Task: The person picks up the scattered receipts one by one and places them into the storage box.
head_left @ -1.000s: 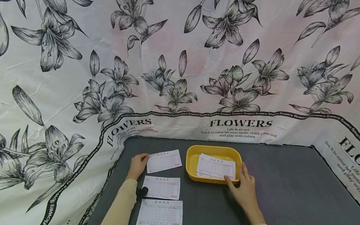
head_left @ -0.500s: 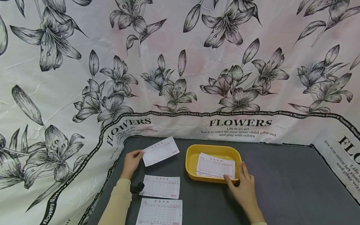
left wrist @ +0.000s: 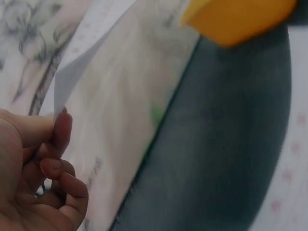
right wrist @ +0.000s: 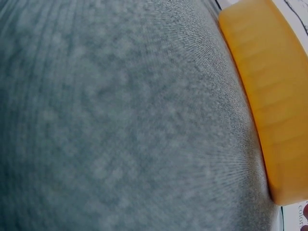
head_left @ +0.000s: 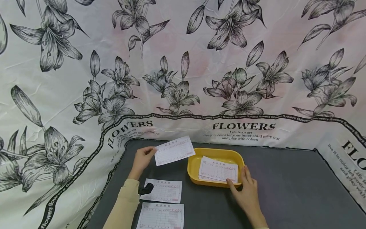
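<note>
Between thumb and fingertips, my left hand [head_left: 141, 161] pinches the left end of a printed receipt slip [head_left: 175, 151]. That slip is raised and tilted, its right corner overlapping the left edge of the yellow plastic tray [head_left: 192, 174] in the head view. My right hand [head_left: 248, 192] grips the tray's near right corner, thumb at the front rim and fingers along the right side. Inside the tray lie stacked slips [head_left: 218, 168]. The left wrist view shows the pinching hand [left wrist: 41, 173] and the tray [left wrist: 240, 21]; the right wrist view catches the tray's outer wall [right wrist: 274, 96].
Two more receipt slips lie on the dark grey table [head_left: 288, 187], one slip [head_left: 167, 191] under the black wrist camera [head_left: 146, 189] in view and another slip [head_left: 161, 216] nearer the front. Behind the table hangs a flower-printed cloth [head_left: 177, 38].
The left hand has lifted its slip off the table, first up and left, then right toward the tray. The right hand stays at the tray corner.
</note>
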{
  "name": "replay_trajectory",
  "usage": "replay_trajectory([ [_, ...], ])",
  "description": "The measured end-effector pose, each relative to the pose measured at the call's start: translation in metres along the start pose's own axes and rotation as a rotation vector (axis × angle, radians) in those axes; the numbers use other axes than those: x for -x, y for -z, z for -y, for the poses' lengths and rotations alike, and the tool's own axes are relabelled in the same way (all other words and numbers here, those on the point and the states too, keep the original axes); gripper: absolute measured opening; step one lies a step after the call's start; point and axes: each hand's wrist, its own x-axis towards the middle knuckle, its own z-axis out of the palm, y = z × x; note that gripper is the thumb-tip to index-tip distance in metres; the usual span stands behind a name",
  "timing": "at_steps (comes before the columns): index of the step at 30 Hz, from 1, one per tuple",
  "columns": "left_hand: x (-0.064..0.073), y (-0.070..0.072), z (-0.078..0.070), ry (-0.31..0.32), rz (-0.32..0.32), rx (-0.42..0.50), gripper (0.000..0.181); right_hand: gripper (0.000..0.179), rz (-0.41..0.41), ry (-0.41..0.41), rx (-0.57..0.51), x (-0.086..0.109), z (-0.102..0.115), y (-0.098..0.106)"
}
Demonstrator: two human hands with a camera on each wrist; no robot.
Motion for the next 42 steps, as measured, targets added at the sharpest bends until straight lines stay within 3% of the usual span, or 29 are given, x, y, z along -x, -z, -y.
replay_trajectory([
  [8, 0.004, -0.025, -0.033, -0.051, 0.078, 0.091, 0.020, 0.097, 0.008, -0.001, -0.001, -0.001, 0.003, -0.002],
  [16, 0.016, -0.066, -0.049, -0.051, 0.163, 0.100, 0.021, 0.096, -0.019, 0.020, 0.004, 0.000, -0.001, -0.001],
  [19, 0.019, -0.080, -0.053, -0.067, 0.174, 0.068, 0.020, 0.096, -0.013, 0.025, -0.005, 0.001, -0.001, -0.001],
  [24, 0.023, -0.101, -0.057, -0.146, 0.208, 0.006, 0.019, 0.096, -0.003, 0.013, -0.007, 0.001, 0.000, -0.001],
  [29, 0.028, -0.118, -0.062, -0.165, 0.250, -0.018, 0.018, 0.096, -0.011, 0.010, -0.001, 0.002, 0.000, -0.002],
  [36, 0.034, -0.134, -0.072, -0.192, 0.293, -0.097, 0.019, 0.095, -0.025, 0.020, -0.015, 0.003, -0.001, -0.003],
  [42, 0.035, -0.144, -0.072, -0.231, 0.306, -0.220, 0.019, 0.097, -0.020, 0.010, -0.023, 0.002, -0.002, -0.002],
])
